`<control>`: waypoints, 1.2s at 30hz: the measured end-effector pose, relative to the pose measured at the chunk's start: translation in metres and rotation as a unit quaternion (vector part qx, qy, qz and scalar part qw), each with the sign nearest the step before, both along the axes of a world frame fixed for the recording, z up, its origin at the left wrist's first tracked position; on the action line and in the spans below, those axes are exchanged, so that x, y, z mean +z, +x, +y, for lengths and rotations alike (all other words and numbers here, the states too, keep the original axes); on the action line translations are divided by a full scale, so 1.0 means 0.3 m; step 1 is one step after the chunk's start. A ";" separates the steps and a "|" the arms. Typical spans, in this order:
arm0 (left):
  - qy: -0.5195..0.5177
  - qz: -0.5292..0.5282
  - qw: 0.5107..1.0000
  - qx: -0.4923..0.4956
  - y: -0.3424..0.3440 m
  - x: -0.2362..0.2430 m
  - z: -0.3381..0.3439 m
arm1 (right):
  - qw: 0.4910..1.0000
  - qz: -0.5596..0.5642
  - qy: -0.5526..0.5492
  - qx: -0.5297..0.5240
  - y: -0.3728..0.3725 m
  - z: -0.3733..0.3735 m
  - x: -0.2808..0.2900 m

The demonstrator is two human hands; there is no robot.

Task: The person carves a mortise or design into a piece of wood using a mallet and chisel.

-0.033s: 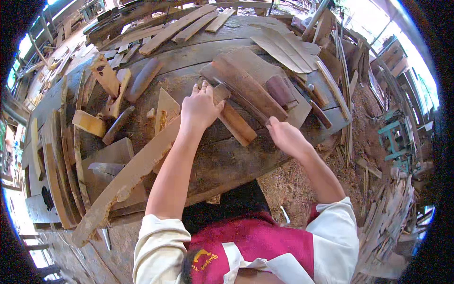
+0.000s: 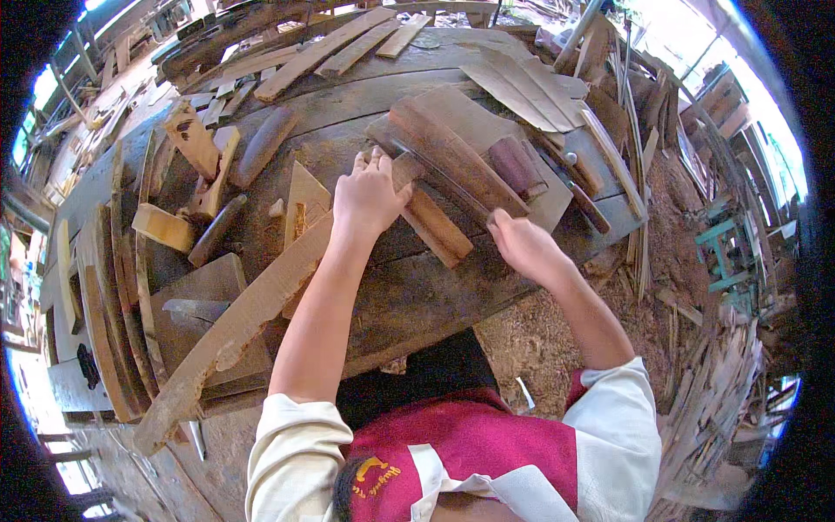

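Note:
My left hand (image 2: 370, 193) rests on the bench, fingertips and thumb around a small wooden block (image 2: 406, 170), steadying it. A long thin dark tool, perhaps a file (image 2: 444, 181), is gripped at its near end by my right hand (image 2: 522, 244), closed around it. Its far end reaches the block near my left fingers. Just beyond lies a thick reddish-brown wooden piece (image 2: 457, 152), parallel to the tool. Under and nearer than the block, a narrow brown wooden bar (image 2: 439, 228) slants across the bench. My right fingers hide the tool's handle.
A dark brown block (image 2: 517, 167) and a hammer-like tool (image 2: 584, 196) lie at the right. Left are an upright wooden piece (image 2: 193, 141), a yellowish block (image 2: 165, 228) and a long rough-edged board (image 2: 235, 339) under my left forearm. Boards (image 2: 326, 52) lie along the back.
My right hand has shifted slightly up and left with the thin tool. My left hand stays on the block, almost unmoved.

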State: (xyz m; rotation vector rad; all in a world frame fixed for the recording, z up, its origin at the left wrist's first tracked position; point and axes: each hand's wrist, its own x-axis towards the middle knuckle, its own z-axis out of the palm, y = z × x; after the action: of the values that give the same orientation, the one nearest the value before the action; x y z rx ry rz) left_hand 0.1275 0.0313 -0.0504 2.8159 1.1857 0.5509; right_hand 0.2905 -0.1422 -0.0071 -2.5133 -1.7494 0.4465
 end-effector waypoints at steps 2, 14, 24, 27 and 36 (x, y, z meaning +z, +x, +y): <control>-0.008 0.016 1.000 -0.006 0.012 0.010 -0.001 | 0.999 -0.004 0.030 0.023 0.010 0.084 -0.034; -0.070 0.034 0.997 0.012 -0.004 0.031 -0.007 | 0.999 0.010 0.043 0.023 0.000 0.031 -0.035; -0.080 0.022 0.997 0.000 0.027 0.025 -0.010 | 0.994 -0.013 0.066 0.088 0.015 0.266 -0.043; -0.074 0.029 0.997 0.006 0.024 0.019 -0.001 | 0.992 -0.007 0.076 0.098 0.011 0.303 -0.055; -0.095 0.039 0.995 0.008 0.008 0.035 -0.003 | 1.000 0.001 0.009 0.008 0.016 -0.027 -0.011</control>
State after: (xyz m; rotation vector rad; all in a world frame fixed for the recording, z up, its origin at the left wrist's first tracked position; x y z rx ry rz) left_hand 0.1300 0.0304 -0.0398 2.6911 1.2041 0.3127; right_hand 0.2953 -0.1503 -0.0103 -2.4878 -1.7652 0.4339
